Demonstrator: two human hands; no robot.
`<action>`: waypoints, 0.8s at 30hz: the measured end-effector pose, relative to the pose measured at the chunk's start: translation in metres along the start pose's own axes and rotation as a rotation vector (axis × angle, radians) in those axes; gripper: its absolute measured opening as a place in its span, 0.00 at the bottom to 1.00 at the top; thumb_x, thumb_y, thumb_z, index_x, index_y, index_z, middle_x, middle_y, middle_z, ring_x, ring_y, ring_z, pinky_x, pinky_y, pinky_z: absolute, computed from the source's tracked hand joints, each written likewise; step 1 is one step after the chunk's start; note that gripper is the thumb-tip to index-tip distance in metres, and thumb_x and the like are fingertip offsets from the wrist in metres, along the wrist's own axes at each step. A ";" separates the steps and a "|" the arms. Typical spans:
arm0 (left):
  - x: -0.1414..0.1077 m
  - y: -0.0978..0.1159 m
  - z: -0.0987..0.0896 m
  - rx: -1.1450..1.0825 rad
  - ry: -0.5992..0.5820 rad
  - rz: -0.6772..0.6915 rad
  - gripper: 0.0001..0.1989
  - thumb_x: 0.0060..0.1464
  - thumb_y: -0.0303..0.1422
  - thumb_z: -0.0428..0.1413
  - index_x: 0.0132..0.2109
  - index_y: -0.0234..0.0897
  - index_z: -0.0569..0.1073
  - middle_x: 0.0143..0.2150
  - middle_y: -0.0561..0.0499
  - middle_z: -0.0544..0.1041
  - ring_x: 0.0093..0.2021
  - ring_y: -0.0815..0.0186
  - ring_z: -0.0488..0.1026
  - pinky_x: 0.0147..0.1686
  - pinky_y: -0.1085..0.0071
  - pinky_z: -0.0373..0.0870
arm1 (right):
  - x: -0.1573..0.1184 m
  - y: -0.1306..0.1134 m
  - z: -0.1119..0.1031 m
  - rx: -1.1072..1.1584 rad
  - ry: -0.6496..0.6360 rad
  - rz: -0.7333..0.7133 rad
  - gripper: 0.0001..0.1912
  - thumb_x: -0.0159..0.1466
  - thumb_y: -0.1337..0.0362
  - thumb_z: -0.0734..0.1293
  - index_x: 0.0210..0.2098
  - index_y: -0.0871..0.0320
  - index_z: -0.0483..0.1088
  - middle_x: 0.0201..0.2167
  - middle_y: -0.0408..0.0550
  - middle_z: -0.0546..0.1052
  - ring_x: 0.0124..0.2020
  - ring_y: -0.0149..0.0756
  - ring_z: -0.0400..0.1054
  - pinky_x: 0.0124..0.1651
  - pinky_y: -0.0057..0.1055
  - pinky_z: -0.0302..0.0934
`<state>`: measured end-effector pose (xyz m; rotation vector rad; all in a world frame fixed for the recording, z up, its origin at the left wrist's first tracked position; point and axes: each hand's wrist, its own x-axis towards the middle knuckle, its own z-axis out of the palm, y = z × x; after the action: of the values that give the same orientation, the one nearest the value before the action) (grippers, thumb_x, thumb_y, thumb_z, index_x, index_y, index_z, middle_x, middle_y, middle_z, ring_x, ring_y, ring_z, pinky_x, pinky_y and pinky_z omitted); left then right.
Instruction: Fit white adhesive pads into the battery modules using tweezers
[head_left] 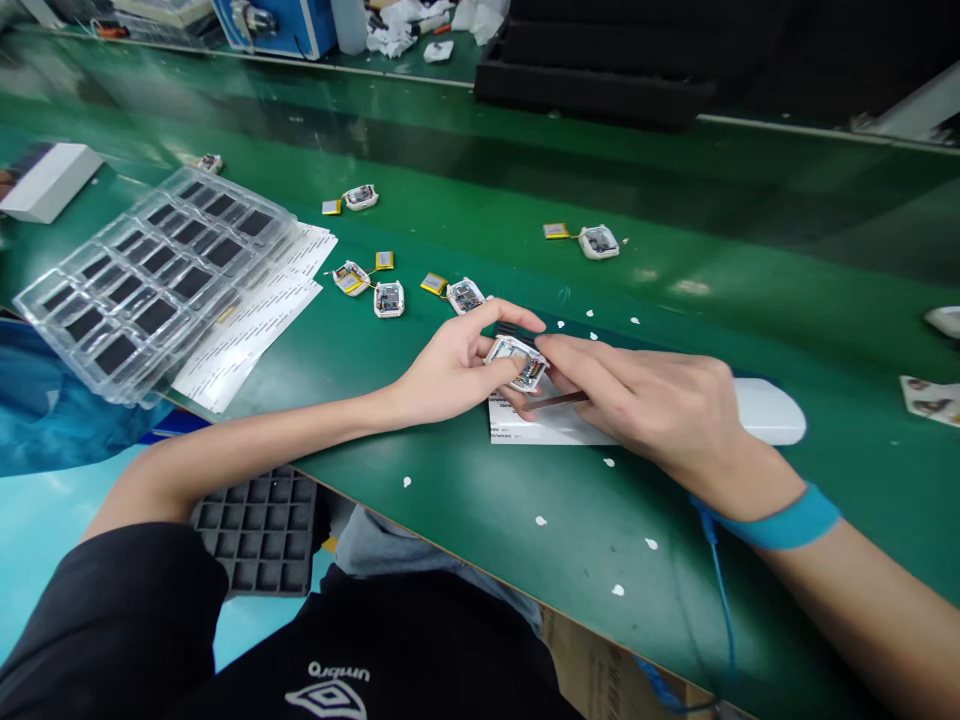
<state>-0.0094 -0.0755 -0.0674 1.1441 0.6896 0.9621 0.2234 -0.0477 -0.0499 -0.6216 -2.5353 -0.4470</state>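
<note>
My left hand holds a small white device casing with its circuit side up, thumb across its lower edge. At the casing's right side are the fingertips of my right hand, which wears a blue wrist strap. A thin dark tool sticks out from under the right fingers toward the left. Beneath both hands lies a white printed sheet. Just behind my left hand sits another open casing wired to a yellow-edged battery.
Several more casings with batteries, one of them, are spread across the green table. Clear trays rest on printed sheets at the left. A white rounded object lies beyond my right wrist. Small white stickers dot the tabletop.
</note>
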 end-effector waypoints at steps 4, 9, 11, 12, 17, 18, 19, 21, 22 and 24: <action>-0.002 0.007 0.002 -0.006 0.005 0.028 0.16 0.62 0.26 0.61 0.54 0.40 0.68 0.35 0.56 0.82 0.33 0.64 0.86 0.37 0.68 0.88 | -0.002 -0.002 0.000 0.017 0.045 -0.001 0.20 0.72 0.77 0.65 0.56 0.51 0.79 0.43 0.43 0.88 0.29 0.37 0.81 0.26 0.31 0.65; -0.002 0.009 0.004 0.003 0.030 0.012 0.14 0.61 0.27 0.60 0.52 0.39 0.68 0.34 0.56 0.81 0.33 0.66 0.85 0.37 0.69 0.87 | 0.003 -0.005 -0.003 -0.062 0.076 -0.031 0.21 0.69 0.80 0.62 0.51 0.55 0.79 0.38 0.41 0.88 0.24 0.33 0.78 0.23 0.30 0.61; -0.001 0.008 0.004 0.000 0.032 0.013 0.14 0.61 0.27 0.60 0.52 0.38 0.68 0.34 0.56 0.81 0.33 0.66 0.85 0.37 0.69 0.87 | 0.004 -0.005 -0.004 -0.064 0.032 -0.022 0.20 0.69 0.80 0.62 0.49 0.54 0.79 0.33 0.39 0.86 0.23 0.33 0.76 0.22 0.30 0.59; -0.001 0.007 0.004 0.004 0.036 0.011 0.14 0.61 0.27 0.60 0.52 0.38 0.68 0.34 0.56 0.81 0.32 0.67 0.85 0.37 0.69 0.87 | 0.004 -0.005 -0.004 -0.055 0.006 -0.010 0.19 0.69 0.80 0.62 0.48 0.53 0.79 0.30 0.37 0.85 0.22 0.33 0.75 0.22 0.30 0.58; 0.000 0.001 0.004 0.073 0.075 0.002 0.10 0.61 0.26 0.59 0.47 0.40 0.67 0.33 0.57 0.80 0.29 0.67 0.84 0.29 0.73 0.82 | 0.001 -0.003 -0.002 0.058 -0.096 0.078 0.15 0.72 0.72 0.61 0.49 0.55 0.77 0.29 0.42 0.83 0.21 0.36 0.73 0.22 0.33 0.56; 0.000 0.000 0.003 0.087 0.078 0.008 0.09 0.61 0.26 0.59 0.46 0.40 0.67 0.32 0.57 0.79 0.28 0.67 0.84 0.28 0.74 0.81 | 0.000 -0.002 -0.001 0.078 -0.111 0.098 0.15 0.73 0.70 0.60 0.50 0.56 0.77 0.29 0.43 0.84 0.21 0.37 0.73 0.22 0.33 0.56; 0.000 -0.001 0.003 0.097 0.080 0.015 0.09 0.61 0.25 0.59 0.45 0.40 0.67 0.31 0.58 0.78 0.28 0.67 0.84 0.27 0.74 0.80 | 0.000 -0.002 0.000 0.095 -0.124 0.119 0.15 0.74 0.69 0.59 0.50 0.56 0.77 0.29 0.44 0.83 0.20 0.37 0.72 0.22 0.33 0.56; 0.000 -0.003 0.003 0.103 0.079 0.029 0.09 0.60 0.25 0.59 0.44 0.40 0.67 0.30 0.59 0.77 0.28 0.67 0.84 0.27 0.75 0.80 | -0.001 -0.001 0.001 0.117 -0.148 0.158 0.15 0.75 0.68 0.59 0.50 0.54 0.78 0.27 0.42 0.82 0.19 0.36 0.71 0.22 0.32 0.56; 0.000 -0.003 0.003 0.102 0.077 0.034 0.09 0.60 0.25 0.59 0.44 0.40 0.67 0.30 0.59 0.77 0.28 0.67 0.84 0.27 0.75 0.80 | -0.001 -0.001 0.001 0.130 -0.154 0.171 0.15 0.76 0.67 0.59 0.49 0.53 0.78 0.26 0.42 0.82 0.19 0.36 0.70 0.22 0.32 0.56; 0.000 -0.003 0.003 0.097 0.073 0.037 0.10 0.59 0.24 0.59 0.44 0.40 0.67 0.30 0.59 0.76 0.29 0.67 0.84 0.28 0.75 0.80 | -0.001 0.000 0.001 0.162 -0.148 0.184 0.14 0.77 0.66 0.60 0.50 0.53 0.79 0.27 0.41 0.82 0.19 0.35 0.70 0.22 0.32 0.56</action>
<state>-0.0059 -0.0774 -0.0697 1.2151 0.7838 1.0150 0.2234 -0.0478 -0.0508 -0.8438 -2.5883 -0.1328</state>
